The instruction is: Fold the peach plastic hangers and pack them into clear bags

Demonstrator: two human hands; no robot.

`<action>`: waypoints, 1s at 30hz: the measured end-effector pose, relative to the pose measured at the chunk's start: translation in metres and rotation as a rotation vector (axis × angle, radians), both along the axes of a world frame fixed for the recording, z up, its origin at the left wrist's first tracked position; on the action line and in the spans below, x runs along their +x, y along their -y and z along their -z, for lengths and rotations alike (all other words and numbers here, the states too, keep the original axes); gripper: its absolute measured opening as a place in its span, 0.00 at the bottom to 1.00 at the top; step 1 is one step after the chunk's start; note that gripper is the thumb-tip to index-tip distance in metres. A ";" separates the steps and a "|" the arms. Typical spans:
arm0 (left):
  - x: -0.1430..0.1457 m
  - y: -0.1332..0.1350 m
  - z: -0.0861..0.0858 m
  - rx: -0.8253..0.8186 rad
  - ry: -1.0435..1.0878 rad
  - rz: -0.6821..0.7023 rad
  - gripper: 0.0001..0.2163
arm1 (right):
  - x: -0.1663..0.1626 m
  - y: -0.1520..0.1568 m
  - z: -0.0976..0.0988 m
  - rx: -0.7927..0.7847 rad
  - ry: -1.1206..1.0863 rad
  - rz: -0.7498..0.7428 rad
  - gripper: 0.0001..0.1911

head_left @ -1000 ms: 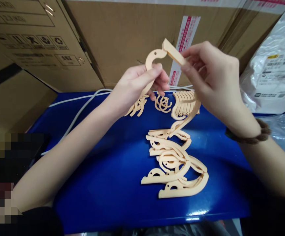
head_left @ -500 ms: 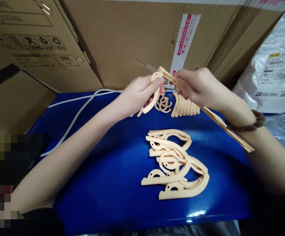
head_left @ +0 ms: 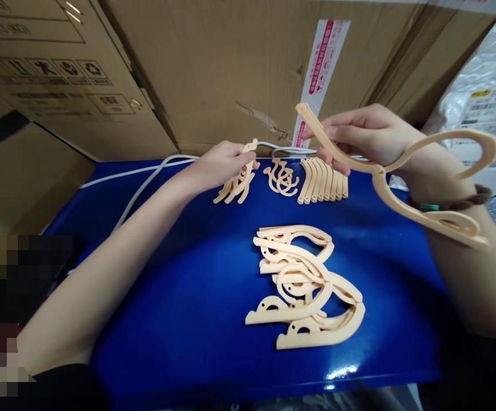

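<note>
My right hand [head_left: 359,134] is raised at the right, its fingers closed around one arm of a beige folding clothes hanger [head_left: 342,154]. The hanger hangs open at its middle joint, with its curved hook pointing right across my wrist. At the back of the table, my left hand [head_left: 226,162] is closed on a small beige hanger piece [head_left: 250,146] over a little pile of similar curved pieces [head_left: 230,191]. The fingers hide part of that piece. Several assembled folding hangers [head_left: 303,285] lie overlapping in the middle of the blue table.
Behind the hands, several loose hooks [head_left: 282,178] lie beside a neat row of hanger arms [head_left: 322,181] on the blue table [head_left: 179,319]. Cardboard boxes [head_left: 213,68] wall off the back. A white cable [head_left: 145,177] runs at the left, and a plastic-wrapped parcel [head_left: 470,114] stands at the right.
My left hand has left the hanger and moved left and down to the pile of small pieces. My right hand has turned the hanger, so its hook and folded arms now show.
</note>
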State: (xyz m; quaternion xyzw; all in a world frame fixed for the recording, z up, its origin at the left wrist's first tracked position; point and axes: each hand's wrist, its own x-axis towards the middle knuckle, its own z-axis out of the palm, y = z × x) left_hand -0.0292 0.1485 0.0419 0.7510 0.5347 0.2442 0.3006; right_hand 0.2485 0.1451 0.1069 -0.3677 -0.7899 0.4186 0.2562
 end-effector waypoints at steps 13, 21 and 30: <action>-0.003 0.003 0.012 0.122 -0.561 -0.258 0.17 | -0.008 0.008 -0.010 -0.088 -0.421 0.156 0.17; 0.000 0.008 -0.001 0.061 -0.764 -0.191 0.18 | -0.008 -0.007 -0.010 -0.205 -0.698 0.346 0.22; 0.004 0.015 -0.007 -0.040 -0.852 -0.089 0.12 | -0.008 -0.007 -0.009 -0.198 -0.711 0.402 0.19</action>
